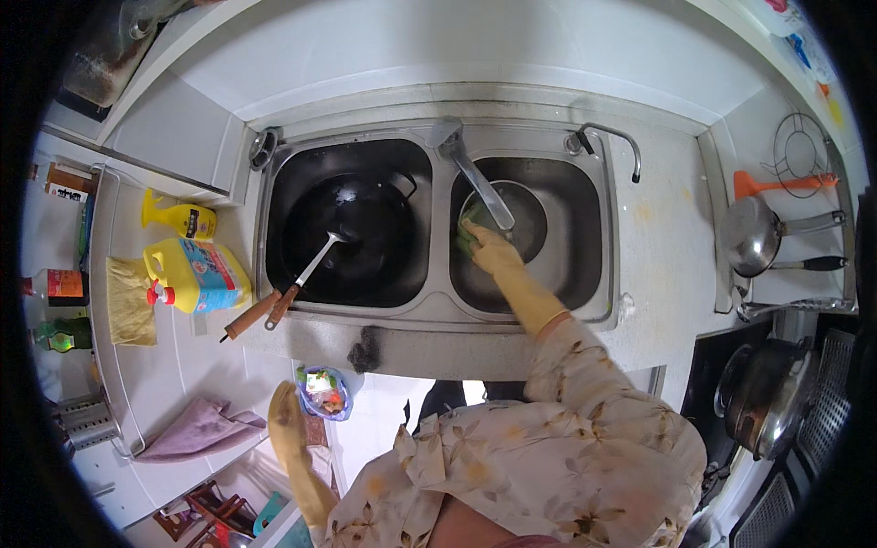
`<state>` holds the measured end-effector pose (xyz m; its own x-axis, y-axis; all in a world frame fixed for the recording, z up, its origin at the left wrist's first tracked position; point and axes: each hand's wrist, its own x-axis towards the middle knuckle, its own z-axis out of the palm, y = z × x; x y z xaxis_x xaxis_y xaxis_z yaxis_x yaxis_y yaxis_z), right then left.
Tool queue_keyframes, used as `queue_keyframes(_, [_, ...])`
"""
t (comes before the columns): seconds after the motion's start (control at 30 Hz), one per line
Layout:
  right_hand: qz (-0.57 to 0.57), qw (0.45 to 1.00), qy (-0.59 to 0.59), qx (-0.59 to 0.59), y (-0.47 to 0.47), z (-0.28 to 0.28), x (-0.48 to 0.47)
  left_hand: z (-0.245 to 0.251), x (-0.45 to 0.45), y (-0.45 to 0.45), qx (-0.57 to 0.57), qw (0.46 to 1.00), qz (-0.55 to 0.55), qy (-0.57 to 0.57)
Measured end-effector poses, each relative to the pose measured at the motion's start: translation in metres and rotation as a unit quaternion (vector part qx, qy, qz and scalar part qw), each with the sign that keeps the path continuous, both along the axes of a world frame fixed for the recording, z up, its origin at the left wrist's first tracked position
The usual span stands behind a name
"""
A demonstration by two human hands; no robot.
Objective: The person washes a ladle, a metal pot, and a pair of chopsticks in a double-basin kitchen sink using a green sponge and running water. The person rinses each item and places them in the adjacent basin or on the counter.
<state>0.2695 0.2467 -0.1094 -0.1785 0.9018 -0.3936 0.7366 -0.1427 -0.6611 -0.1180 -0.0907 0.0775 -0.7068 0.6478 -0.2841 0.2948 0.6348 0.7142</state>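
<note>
My right hand (492, 248), in a yellow rubber glove, is in the right basin of the double steel sink, with its fingers closed on a green cloth or scouring pad (468, 234). The pad lies against the left side of a round metal bowl (529, 236), below the faucet (483, 185). My left hand (284, 411), also in a yellow glove, hangs low at the left, beside a small waste bin; its fingers are hard to make out. In the left basin a black wok (349, 212) holds a metal-ended utensil with a wooden handle (315, 267), beside the wok's own wooden handle (253, 315).
A yellow detergent jug (236, 277), a spray bottle (192, 220) and a yellow cloth (130, 301) are at the left. The waste bin (346, 404) stands below the counter. Pans (750, 236) hang at the right, above a lidded pot (771, 397). A dark scouring pad (364, 349) lies on the front edge.
</note>
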Motion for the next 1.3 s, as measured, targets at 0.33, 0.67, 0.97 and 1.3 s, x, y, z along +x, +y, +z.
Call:
queue_keyframes(0.33, [-0.164,0.985,-0.028,0.037,-0.030,0.061,0.096,-0.029,0.165,0.206,0.241,0.802,-0.526,0.149])
queue_keyframes(0.67, [-0.207,0.964,0.084,0.142,-0.143,0.101,0.138,-0.182,0.314,0.310,-0.165,0.579,-0.753,0.266])
queue_keyframes(0.97, [-0.313,0.914,0.180,0.184,-0.144,0.076,0.150,-0.128,0.336,0.339,-0.111,0.852,-0.506,-0.073])
queue_keyframes(1.3, [0.066,0.929,-0.009,0.364,-0.080,0.096,0.119,-0.157,0.335,0.323,-0.069,0.953,-0.192,-0.223])
